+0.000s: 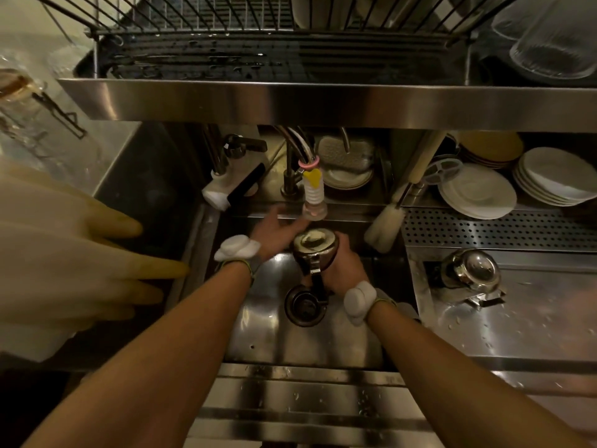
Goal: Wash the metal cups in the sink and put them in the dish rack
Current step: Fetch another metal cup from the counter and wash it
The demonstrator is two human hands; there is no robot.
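Over the steel sink (258, 331), my right hand (344, 270) grips a metal cup (315, 245) with a handle, its mouth turned up and full of water, right under the white ribbed faucet nozzle (314, 197). My left hand (277, 229) is spread open next to the cup, fingers reaching toward the nozzle, holding nothing. A second metal cup (468, 271) lies on its side on the wet counter to the right of the sink. The wire dish rack (226, 50) stands on the steel shelf above the sink.
The drain (305, 305) is below the cup. A bottle brush (386, 227) leans at the sink's back right. White plates (478, 192) stack behind a perforated tray (517, 227). Glasses (555, 43) sit at the rack's right. Rubber gloves (80, 253) hang on the left.
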